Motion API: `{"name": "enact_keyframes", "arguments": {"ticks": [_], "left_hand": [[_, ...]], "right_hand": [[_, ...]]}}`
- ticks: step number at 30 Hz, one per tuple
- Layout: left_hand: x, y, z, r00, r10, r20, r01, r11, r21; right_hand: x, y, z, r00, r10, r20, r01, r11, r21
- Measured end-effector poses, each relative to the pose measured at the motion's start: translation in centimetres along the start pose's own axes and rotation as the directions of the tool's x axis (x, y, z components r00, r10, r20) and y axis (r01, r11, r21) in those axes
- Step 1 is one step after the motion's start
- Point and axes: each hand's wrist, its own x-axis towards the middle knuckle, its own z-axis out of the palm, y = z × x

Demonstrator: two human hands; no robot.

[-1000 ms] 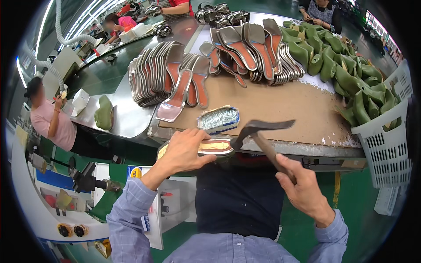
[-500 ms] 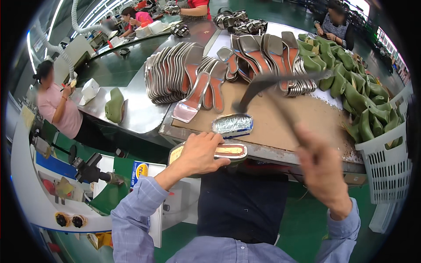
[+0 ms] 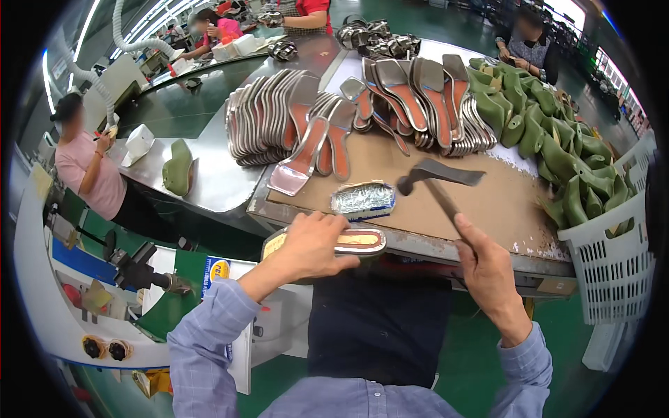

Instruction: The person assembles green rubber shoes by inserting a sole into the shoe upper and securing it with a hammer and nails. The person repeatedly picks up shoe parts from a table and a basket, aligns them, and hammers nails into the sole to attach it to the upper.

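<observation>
The upturned shoe sole (image 3: 359, 240), with a pale yellow strip down its brown middle, lay above the dark cloth on the person's lap, near the bench (image 3: 446, 249) edge; contact between them could not be told. At its nine o'clock, the left hand (image 3: 306, 247) spanned it, fingers clamped across the top with the thumb along the near side. At its three o'clock, the right hand (image 3: 486, 273) had its fingers wrapped round the wooden handle of a hammer (image 3: 442, 171), whose dark head hung at two o'clock, apart from the sole. A blue-edged packet (image 3: 362, 200) with silvery contents lay at twelve on a brown board (image 3: 512, 216). A white basket (image 3: 601, 268) stood at three. Farther off, silver-rimmed insoles were stacked at eleven (image 3: 259, 120) and one, and green shoe lasts (image 3: 550, 136) were heaped at two.
</observation>
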Motion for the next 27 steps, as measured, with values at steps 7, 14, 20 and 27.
{"name": "enact_keyframes", "arguments": {"ticks": [7, 14, 20, 27], "left_hand": [[1.1, 1.8, -4.7, 0.989, -0.002, 0.147, 0.008, 0.999, -0.036], [-9.8, -11.7, -10.5, 0.369, -0.698, -0.614, -0.322, 0.523, -0.789], [-13.5, -29.4, 1.5, 0.005, -0.772, -0.635, 0.416, 0.58, -0.701], [-7.2, -30.8, 1.1, 0.183, -0.877, -0.444, 0.78, 0.405, -0.477]], "right_hand": [[-6.9, 16.3, 2.8, 0.983, 0.182, 0.026, -0.12, 0.741, -0.661], [-7.1, 15.7, 3.9, 0.969, 0.236, -0.072, -0.234, 0.79, -0.567], [-6.5, 15.6, 5.1, 0.962, 0.25, -0.108, -0.271, 0.827, -0.493], [-6.3, 14.9, 3.9, 0.957, 0.263, -0.125, -0.286, 0.772, -0.567]]}}
